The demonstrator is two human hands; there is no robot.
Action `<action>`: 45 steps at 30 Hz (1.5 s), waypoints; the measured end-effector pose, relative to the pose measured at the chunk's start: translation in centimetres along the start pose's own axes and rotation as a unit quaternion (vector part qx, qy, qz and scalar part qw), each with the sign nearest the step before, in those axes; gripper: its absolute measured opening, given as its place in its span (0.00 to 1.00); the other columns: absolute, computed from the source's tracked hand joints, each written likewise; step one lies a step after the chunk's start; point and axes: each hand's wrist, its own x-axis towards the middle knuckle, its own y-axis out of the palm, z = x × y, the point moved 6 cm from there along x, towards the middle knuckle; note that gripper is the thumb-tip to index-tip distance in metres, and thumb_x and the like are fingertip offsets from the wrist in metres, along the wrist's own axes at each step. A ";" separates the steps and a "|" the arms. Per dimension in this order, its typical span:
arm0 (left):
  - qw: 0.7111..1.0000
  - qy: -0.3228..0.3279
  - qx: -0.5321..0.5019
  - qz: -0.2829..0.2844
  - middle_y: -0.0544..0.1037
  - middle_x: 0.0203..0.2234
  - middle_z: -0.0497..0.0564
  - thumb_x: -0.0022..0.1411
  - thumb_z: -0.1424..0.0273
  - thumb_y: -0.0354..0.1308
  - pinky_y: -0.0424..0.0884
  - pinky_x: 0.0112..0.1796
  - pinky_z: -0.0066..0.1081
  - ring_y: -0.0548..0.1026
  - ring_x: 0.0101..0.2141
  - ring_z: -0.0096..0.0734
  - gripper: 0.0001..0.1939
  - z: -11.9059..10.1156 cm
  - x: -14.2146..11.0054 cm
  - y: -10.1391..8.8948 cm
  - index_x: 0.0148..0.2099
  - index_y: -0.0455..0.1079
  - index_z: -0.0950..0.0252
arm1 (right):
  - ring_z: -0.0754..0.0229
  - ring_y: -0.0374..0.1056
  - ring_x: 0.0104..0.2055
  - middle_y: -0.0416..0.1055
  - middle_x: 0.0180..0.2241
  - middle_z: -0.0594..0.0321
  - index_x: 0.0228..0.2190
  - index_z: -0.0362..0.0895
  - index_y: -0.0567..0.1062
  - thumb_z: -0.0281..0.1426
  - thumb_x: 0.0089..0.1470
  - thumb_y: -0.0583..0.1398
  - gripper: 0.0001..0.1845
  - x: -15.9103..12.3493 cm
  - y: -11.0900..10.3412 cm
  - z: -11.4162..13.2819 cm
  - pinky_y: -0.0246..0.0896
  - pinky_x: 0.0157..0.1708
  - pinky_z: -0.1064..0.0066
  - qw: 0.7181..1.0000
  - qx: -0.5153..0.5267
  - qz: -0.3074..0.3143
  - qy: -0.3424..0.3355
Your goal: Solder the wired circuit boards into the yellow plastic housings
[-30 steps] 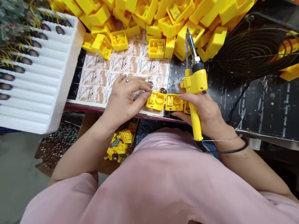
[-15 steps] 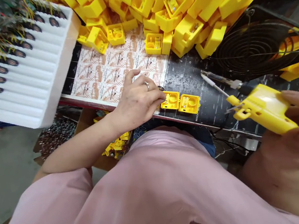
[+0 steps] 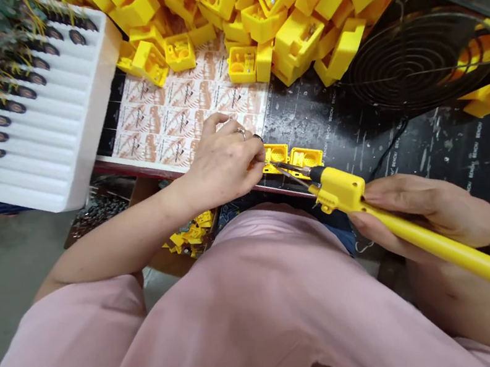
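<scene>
My right hand (image 3: 423,210) is wrapped round the yellow handle of a soldering iron (image 3: 344,189) with a thin feed tube beside its tip. The tip reaches over the left one of two small open yellow plastic cases (image 3: 278,151), close to my left fingertips. The other yellow case (image 3: 309,156) lies just to its right, partly behind the iron. My left hand (image 3: 231,154), a ring on one finger, is closed at the left end of the left case. A small dark round part (image 3: 258,137) shows by its fingertips; what the fingers pinch is hidden.
A white foam tray (image 3: 91,109) with wired black round parts and circuit boards stands at left. Yellow housings (image 3: 297,43) are heaped along the back. A black fan with a wire guard (image 3: 405,75) stands at right. Printed sheets (image 3: 159,122) cover part of the black mat (image 3: 433,158).
My right hand has brought the soldering iron left, from beside the fan to the left yellow case. My left hand stays at that case, nearly still. The view has shifted slightly.
</scene>
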 end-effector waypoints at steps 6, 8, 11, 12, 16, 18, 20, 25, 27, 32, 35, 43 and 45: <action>0.999 0.016 0.032 0.009 0.78 0.26 0.52 0.64 0.69 0.52 0.66 0.56 0.57 0.73 0.39 0.42 0.14 -0.1 0.5 0.3 0.30 0.78 0.62 | 0.61 0.79 0.27 0.79 0.26 0.66 0.36 0.49 0.77 0.29 0.63 0.67 0.04 1.0 0.9 0.7 0.77 0.27 0.72 0.996 -0.015 0.031 -0.084; 0.999 0.032 0.039 0.015 0.77 0.25 0.51 0.64 0.69 0.52 0.67 0.56 0.56 0.73 0.39 0.42 0.15 -0.1 0.6 0.2 0.29 0.77 0.62 | 0.62 0.78 0.27 0.79 0.27 0.65 0.34 0.49 0.76 0.32 0.64 0.67 0.05 1.6 1.1 0.9 0.76 0.27 0.74 0.995 -0.024 0.034 -0.093; 0.997 0.052 0.052 0.024 0.77 0.24 0.51 0.64 0.69 0.51 0.68 0.55 0.55 0.74 0.38 0.41 0.15 -0.2 0.9 0.1 0.29 0.77 0.62 | 0.65 0.77 0.26 0.79 0.27 0.66 0.34 0.48 0.74 0.29 0.61 0.69 0.08 2.4 1.0 1.6 0.74 0.27 0.77 0.991 -0.033 0.051 -0.122; 0.996 0.056 0.057 0.027 0.78 0.25 0.51 0.64 0.69 0.51 0.68 0.55 0.55 0.74 0.37 0.41 0.15 -0.2 0.9 0.0 0.29 0.77 0.62 | 0.66 0.76 0.26 0.79 0.28 0.66 0.34 0.47 0.74 0.28 0.60 0.70 0.09 2.6 0.9 1.9 0.74 0.27 0.78 0.989 -0.033 0.061 -0.134; 0.995 0.066 0.066 0.038 0.78 0.24 0.51 0.65 0.68 0.51 0.69 0.55 0.54 0.75 0.37 0.41 0.16 -0.2 1.0 -0.1 0.29 0.77 0.62 | 0.65 0.76 0.28 0.77 0.28 0.64 0.33 0.47 0.75 0.36 0.68 0.63 0.10 2.3 -0.1 1.3 0.74 0.30 0.76 0.992 -0.038 0.074 -0.100; 0.994 0.069 0.068 0.045 0.78 0.24 0.51 0.65 0.68 0.51 0.69 0.56 0.53 0.75 0.37 0.41 0.16 -0.2 1.0 -0.1 0.29 0.77 0.62 | 0.64 0.76 0.29 0.77 0.27 0.62 0.33 0.48 0.76 0.40 0.71 0.60 0.15 1.8 -0.8 0.6 0.73 0.29 0.74 0.995 -0.042 0.050 -0.072; 0.994 0.069 0.073 0.050 0.78 0.23 0.50 0.65 0.68 0.50 0.69 0.56 0.54 0.75 0.37 0.41 0.16 -0.2 1.1 0.0 0.29 0.77 0.61 | 0.63 0.76 0.28 0.77 0.27 0.62 0.33 0.48 0.76 0.42 0.71 0.60 0.15 1.3 -1.0 0.2 0.72 0.27 0.73 0.996 -0.045 0.036 -0.074; 0.993 0.061 0.075 0.070 0.79 0.24 0.51 0.64 0.68 0.52 0.69 0.55 0.52 0.76 0.38 0.42 0.15 -0.3 1.2 -0.2 0.30 0.78 0.62 | 0.62 0.75 0.25 0.77 0.27 0.64 0.35 0.50 0.77 0.41 0.69 0.61 0.11 1.0 -0.8 -0.5 0.70 0.22 0.71 0.996 -0.037 0.014 -0.078; 0.993 0.053 0.066 0.077 0.80 0.26 0.52 0.67 0.67 0.52 0.69 0.55 0.51 0.76 0.40 0.43 0.16 -0.3 1.1 -0.5 0.31 0.78 0.61 | 0.62 0.76 0.26 0.79 0.29 0.64 0.38 0.51 0.78 0.38 0.67 0.64 0.05 0.9 -0.8 -0.5 0.71 0.22 0.71 0.996 -0.031 0.004 -0.081; 0.998 -0.004 -0.006 0.059 0.84 0.33 0.48 0.71 0.63 0.54 0.65 0.56 0.49 0.76 0.43 0.41 0.15 1.0 0.2 -0.8 0.39 0.82 0.57 | 0.54 0.81 0.31 0.84 0.37 0.64 0.52 0.56 0.80 0.33 0.59 0.71 0.19 -0.4 -1.3 -0.9 0.77 0.26 0.64 0.993 -0.072 -0.085 0.031; 0.998 -0.057 -0.029 0.006 0.82 0.30 0.48 0.71 0.63 0.54 0.65 0.56 0.50 0.75 0.41 0.40 0.14 1.9 -0.4 -0.5 0.42 0.81 0.59 | 0.52 0.82 0.34 0.84 0.48 0.63 0.63 0.62 0.73 0.31 0.58 0.72 0.34 -1.4 -1.2 -0.9 0.79 0.29 0.61 0.985 -0.103 -0.116 0.077; 0.996 -0.053 0.019 -0.064 0.77 0.25 0.50 0.68 0.66 0.52 0.69 0.51 0.51 0.75 0.38 0.44 0.14 1.3 0.0 0.6 0.35 0.78 0.61 | 0.56 0.82 0.32 0.85 0.38 0.64 0.55 0.52 0.78 0.29 0.56 0.72 0.26 -0.8 0.5 -0.6 0.80 0.31 0.68 0.996 -0.071 -0.050 -0.024; 0.996 -0.051 0.032 -0.069 0.77 0.25 0.50 0.68 0.66 0.52 0.69 0.50 0.51 0.75 0.39 0.44 0.14 1.3 0.1 0.7 0.35 0.78 0.62 | 0.57 0.82 0.32 0.84 0.35 0.64 0.48 0.48 0.78 0.27 0.57 0.71 0.17 -0.6 0.9 -0.3 0.79 0.30 0.71 0.997 -0.049 -0.047 -0.048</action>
